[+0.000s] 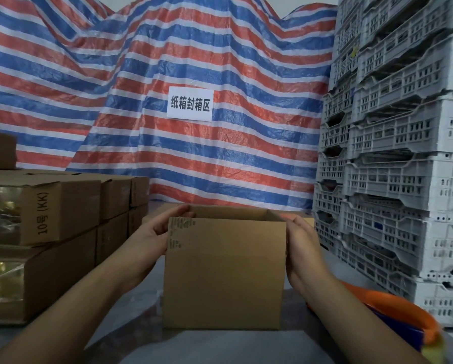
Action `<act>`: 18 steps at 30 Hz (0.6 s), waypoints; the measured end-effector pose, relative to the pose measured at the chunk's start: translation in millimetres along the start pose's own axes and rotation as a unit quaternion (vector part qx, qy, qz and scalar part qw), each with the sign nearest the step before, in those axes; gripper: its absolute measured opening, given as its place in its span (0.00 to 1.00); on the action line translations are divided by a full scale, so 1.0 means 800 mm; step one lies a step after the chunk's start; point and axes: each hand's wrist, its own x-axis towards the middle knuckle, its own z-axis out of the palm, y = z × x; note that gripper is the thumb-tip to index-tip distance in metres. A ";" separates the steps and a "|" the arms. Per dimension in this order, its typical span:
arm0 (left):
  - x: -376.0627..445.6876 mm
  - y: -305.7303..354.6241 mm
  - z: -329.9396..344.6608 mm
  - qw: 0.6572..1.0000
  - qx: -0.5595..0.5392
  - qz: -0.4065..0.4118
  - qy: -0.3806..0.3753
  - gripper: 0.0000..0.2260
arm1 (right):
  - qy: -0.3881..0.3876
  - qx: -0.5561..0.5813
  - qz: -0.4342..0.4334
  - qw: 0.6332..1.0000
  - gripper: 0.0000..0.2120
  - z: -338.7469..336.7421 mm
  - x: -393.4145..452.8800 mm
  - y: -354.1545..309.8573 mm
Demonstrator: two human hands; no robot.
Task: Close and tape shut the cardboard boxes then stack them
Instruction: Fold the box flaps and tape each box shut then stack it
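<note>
At the far left, sealed cardboard boxes (59, 214) stand stacked in two layers, with another box resting on top at the left edge; one carries the print "10号 (KK)", and glossy tape shows on the nearest faces. Just right of that stack, the left hand (158, 228) lies against the upper left edge of an open cardboard box (224, 274), its fingers (179, 211) reaching over the left wall into the opening and its thumb on the near face, so it grips that corner. The box stands upright on the grey table (220, 345), centred between both forearms, top open, with a faint printed mark at the upper left of the near panel. The right hand (300, 241) presses flat against the box's right wall, fingers extended and together behind the corner; their tips are hidden. Near right, an orange-rimmed basin (404, 308) sits at the table edge. Far right, grey perforated plastic crates (398, 153) are stacked high. Behind everything hangs a red, white and blue striped tarpaulin (115, 101) bearing a white paper sign (189, 104).
</note>
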 end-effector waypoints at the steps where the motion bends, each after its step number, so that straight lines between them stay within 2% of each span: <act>1: 0.000 0.000 0.000 1.000 -0.001 -0.001 0.000 0.21 | -0.004 0.004 -0.004 1.000 0.12 -0.001 -0.001 0.000; 3: 0.000 0.000 0.000 1.000 -0.003 0.001 -0.002 0.22 | -0.016 0.012 -0.013 1.000 0.15 0.000 -0.002 0.001; 10: 0.000 0.000 0.002 1.000 -0.008 0.011 -0.002 0.21 | -0.054 0.003 -0.041 0.998 0.12 -0.006 0.003 0.005; 18: -0.002 0.000 0.000 1.000 -0.010 0.002 0.002 0.25 | -0.096 -0.069 -0.067 0.991 0.13 -0.006 0.006 0.013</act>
